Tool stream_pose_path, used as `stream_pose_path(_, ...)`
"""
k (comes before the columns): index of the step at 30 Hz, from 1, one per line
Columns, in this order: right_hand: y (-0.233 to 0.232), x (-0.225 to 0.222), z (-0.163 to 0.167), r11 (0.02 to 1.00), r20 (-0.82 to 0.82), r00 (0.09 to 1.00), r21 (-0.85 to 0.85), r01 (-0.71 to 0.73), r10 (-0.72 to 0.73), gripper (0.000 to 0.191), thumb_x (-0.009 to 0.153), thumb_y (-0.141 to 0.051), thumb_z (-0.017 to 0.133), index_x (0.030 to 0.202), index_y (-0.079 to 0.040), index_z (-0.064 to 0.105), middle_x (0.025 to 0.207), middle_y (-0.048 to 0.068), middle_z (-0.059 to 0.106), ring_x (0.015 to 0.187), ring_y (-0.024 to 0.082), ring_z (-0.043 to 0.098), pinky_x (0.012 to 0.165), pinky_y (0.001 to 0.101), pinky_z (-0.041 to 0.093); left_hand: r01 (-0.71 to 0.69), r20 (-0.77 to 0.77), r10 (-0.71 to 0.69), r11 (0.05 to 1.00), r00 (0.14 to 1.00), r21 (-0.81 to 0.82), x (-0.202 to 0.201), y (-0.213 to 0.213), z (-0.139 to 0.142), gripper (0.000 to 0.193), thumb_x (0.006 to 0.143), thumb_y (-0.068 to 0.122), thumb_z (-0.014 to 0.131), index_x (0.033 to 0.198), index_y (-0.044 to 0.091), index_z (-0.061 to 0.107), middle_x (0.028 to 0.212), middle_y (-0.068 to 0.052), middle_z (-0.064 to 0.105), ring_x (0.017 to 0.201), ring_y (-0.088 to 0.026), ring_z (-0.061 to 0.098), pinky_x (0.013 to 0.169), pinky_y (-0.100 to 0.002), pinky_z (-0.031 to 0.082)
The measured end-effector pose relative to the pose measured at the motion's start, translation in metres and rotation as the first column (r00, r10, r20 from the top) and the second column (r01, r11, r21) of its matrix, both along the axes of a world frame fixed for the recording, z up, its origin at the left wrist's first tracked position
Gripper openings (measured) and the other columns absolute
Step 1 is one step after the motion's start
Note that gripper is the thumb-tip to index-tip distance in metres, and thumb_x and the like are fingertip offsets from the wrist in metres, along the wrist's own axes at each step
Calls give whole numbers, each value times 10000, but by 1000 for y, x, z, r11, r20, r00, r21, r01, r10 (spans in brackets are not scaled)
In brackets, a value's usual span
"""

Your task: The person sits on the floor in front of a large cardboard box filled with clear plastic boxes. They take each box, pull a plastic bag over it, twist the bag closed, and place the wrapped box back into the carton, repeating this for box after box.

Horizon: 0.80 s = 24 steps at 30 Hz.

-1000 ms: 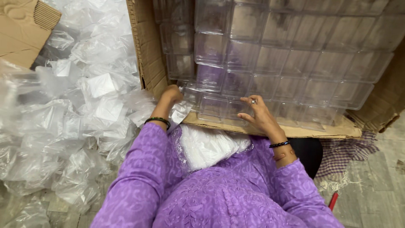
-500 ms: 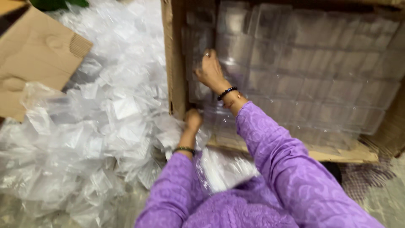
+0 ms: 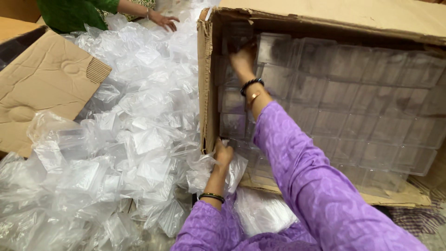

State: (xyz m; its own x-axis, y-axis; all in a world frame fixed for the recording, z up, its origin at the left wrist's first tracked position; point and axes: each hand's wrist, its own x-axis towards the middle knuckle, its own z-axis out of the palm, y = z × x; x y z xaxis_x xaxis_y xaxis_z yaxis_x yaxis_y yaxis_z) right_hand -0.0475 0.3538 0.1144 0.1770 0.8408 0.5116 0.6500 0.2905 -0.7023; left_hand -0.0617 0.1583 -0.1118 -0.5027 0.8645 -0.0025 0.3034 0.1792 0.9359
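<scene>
A big cardboard box [image 3: 325, 11] lies on its side, packed with stacked clear plastic boxes [image 3: 353, 97]. My right hand [image 3: 242, 58] reaches up into the top left of the stack, its fingers closed on one clear box there. My left hand [image 3: 223, 153] sits low at the box's front left corner, closed on a clear plastic bag [image 3: 234, 172] that hangs from it. Both arms wear purple sleeves and dark bangles.
A wide heap of empty clear bags [image 3: 121, 139] covers the floor to the left. A flat cardboard piece [image 3: 42, 88] lies at the far left. Another person's hand [image 3: 162, 19] in a green sleeve rests on the heap at the top. More bags lie in my lap [image 3: 260, 211].
My right hand has climbed from the lower front of the stack to its top left corner. My left hand has stayed by the box's front corner. The view has tilted left and up.
</scene>
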Motion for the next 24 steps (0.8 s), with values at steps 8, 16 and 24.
stream_pose_path(8, 5, 16, 40, 904, -501, 800, -77, -420, 329, 870, 637, -278, 926, 1331, 42, 512, 1159, 135, 725, 998, 245, 712, 856, 389, 625, -40, 402, 27, 999, 915, 24, 8, 3, 7, 741, 792, -23, 567, 1505, -37, 367, 1398, -214, 561, 1273, -306, 567, 1068, -328, 434)
stream_pose_path(16, 2, 18, 42, 844, -644, 735, -259, -471, 213, 668, 771, -132, 815, 1373, -89, 527, 1345, 65, 617, 1214, 195, 567, 962, 351, 514, -47, 415, 11, 996, 910, 77, 10, 8, 10, 745, 801, -67, 523, 1521, -41, 336, 1368, -203, 571, 1253, -305, 566, 1080, -328, 418)
stream_pose_path(24, 17, 19, 23, 918, -237, 941, -258, -302, 243, 563, 825, -354, 807, 1223, 9, 643, 1227, 157, 690, 1119, 254, 656, 943, 355, 542, -84, 490, -40, 970, 871, 228, 14, 8, 4, 722, 811, -75, 535, 1507, -51, 347, 1383, -209, 545, 1253, -305, 543, 1083, -336, 412)
